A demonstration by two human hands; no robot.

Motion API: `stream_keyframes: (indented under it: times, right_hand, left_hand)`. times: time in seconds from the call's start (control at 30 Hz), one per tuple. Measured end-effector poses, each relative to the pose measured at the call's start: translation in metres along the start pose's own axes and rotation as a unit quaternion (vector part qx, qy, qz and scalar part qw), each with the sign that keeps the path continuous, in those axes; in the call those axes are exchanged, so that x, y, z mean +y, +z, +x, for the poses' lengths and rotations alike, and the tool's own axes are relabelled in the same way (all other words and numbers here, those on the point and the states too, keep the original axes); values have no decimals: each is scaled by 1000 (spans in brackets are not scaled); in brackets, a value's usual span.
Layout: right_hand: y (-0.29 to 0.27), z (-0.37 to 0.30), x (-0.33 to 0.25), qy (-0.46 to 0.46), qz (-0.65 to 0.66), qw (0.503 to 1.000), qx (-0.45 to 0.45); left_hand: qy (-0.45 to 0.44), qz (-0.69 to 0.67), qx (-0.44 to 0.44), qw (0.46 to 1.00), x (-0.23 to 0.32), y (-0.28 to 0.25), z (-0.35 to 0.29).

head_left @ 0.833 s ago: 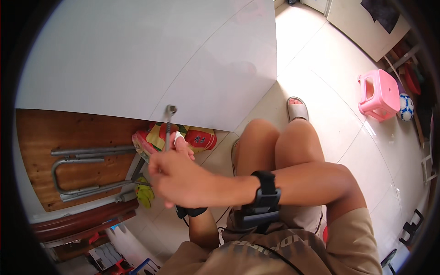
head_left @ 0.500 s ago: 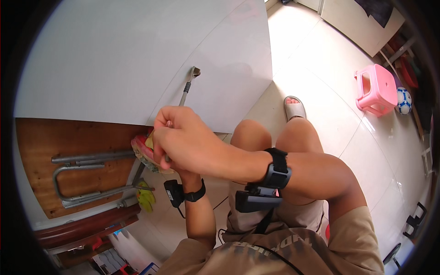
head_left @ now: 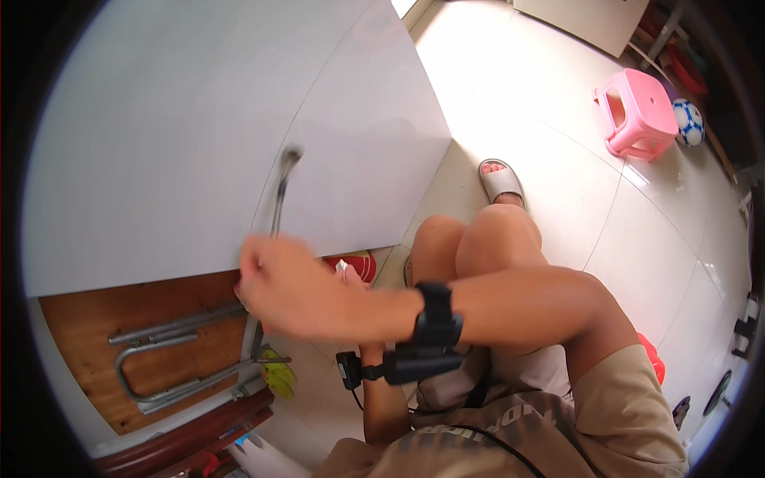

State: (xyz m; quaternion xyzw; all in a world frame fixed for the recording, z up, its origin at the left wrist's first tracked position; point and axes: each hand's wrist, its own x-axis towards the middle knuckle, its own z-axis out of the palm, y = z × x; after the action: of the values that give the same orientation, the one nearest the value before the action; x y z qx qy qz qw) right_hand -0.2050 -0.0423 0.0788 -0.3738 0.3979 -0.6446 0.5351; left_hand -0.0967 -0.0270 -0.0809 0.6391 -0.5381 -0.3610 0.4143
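My right hand (head_left: 275,279), smeared by motion, is wrapped round the thin shaft of a slim metal tool (head_left: 280,195). The tool points up and away in front of the white panel; its short head is blurred and I cannot make out its kind. My left hand (head_left: 351,276) lies behind the right forearm, so mostly its fingertips show. They appear closed on a small whitish piece, too little of which is visible to name. Against them, below the panel's edge, is a red item (head_left: 365,264), partly covered.
The large white panel (head_left: 183,135) spans the upper left. Under it are a wooden board (head_left: 80,334) with folded metal legs (head_left: 155,390) and a yellow-green glove (head_left: 279,374). At right on the tiled floor stand a pink stool (head_left: 649,119) and a blue-white ball (head_left: 688,122).
My right hand and the tool have moved left and lower in view. My left hand's fingertips now show beside the red item, right of my right hand. The whole view has shifted.
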Motion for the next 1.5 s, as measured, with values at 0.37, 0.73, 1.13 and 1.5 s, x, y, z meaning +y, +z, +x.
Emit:
stream_keyframes:
  times: [0.37,0.73,1.13,1.5]
  right_hand:
    - [-40,16,-29,7,29,997,67]
    - [-92,37,-51,4,-58,991,120]
    - [-113,60,-35,-91,-193,966,147]
    - [-151,62,-39,-59,-330,936,106]
  left_hand:
    - [118,-102,-30,987,-21,-19,15]
    - [117,-97,-8,988,0,-4,5]
    - [113,-103,-11,988,-5,1,13]
    - [115,-123,-50,984,-9,5,13]
